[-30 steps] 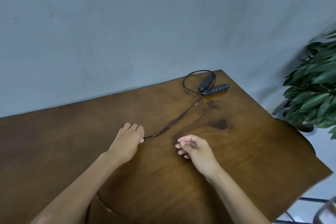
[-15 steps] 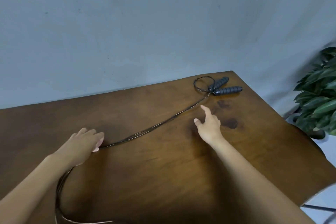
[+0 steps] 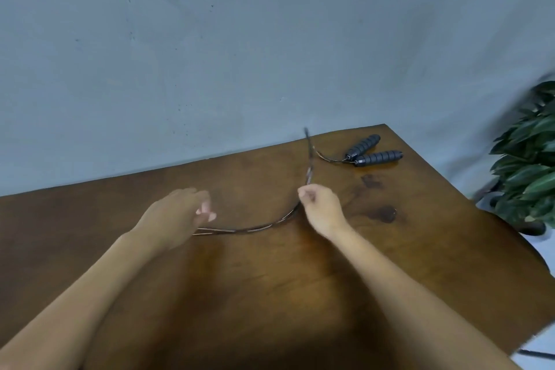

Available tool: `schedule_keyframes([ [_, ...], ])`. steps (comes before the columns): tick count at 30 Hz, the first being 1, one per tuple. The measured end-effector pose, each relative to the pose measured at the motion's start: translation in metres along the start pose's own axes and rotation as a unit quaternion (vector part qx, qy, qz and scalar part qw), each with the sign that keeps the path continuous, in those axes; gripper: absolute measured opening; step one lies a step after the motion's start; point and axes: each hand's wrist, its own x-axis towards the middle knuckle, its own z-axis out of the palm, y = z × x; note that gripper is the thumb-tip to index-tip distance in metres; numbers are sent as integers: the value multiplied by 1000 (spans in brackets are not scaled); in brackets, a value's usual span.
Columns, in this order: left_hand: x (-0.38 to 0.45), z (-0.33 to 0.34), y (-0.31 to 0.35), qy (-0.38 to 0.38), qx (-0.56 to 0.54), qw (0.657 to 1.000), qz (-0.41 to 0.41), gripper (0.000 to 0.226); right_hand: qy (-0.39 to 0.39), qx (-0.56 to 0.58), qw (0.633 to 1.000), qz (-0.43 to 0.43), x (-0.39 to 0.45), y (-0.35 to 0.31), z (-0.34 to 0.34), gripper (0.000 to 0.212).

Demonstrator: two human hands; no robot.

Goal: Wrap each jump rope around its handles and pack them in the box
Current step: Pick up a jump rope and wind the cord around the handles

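A thin dark jump rope cord (image 3: 255,229) lies doubled across the brown table (image 3: 270,294). Its two black ribbed handles (image 3: 372,153) rest side by side near the far right corner. My right hand (image 3: 319,209) pinches the doubled cord and lifts it, so a folded loop sticks up toward the wall. My left hand (image 3: 183,213) holds the cord's other stretch, fingers curled and blurred. Between my hands the cord sags in a curve onto the wood. No box is in view.
A grey wall (image 3: 240,54) runs right behind the table. A potted plant (image 3: 528,159) with dark green leaves stands beyond the right edge. Dark stains (image 3: 384,213) mark the wood near my right hand.
My right hand, reaching open toward the handles before, now pinches the cord and raises it. My left hand has moved right and inward along the cord. The loop by the handles has pulled straight.
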Motion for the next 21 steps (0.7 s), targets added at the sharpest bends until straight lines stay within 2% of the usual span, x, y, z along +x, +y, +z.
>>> schedule_keyframes([
  [4, 24, -9, 45, 111, -107, 987, 54, 19, -54, -15, 993, -100, -56, -22, 45, 24],
  [7, 44, -10, 71, 130, -133, 979, 88, 19, -92, -21, 982, -165, -95, -35, 77, 32],
  [11, 74, 4, 96, 74, -95, 986, 117, 21, -149, -77, 962, -217, -136, -62, 90, 35],
  [13, 87, 17, 108, 32, -65, 992, 106, 34, -169, -88, 951, -245, -147, -71, 91, 32],
  [17, 105, 42, 128, -87, 13, 994, 69, 54, -204, -46, 948, -240, -150, -66, 90, 29],
  [19, 108, 51, 134, -130, 39, 989, 64, 50, -224, -26, 948, -226, -145, -60, 84, 29],
  [21, 110, 57, 136, -145, 32, 987, 67, 34, -268, -6, 942, -202, -137, -52, 73, 28],
])
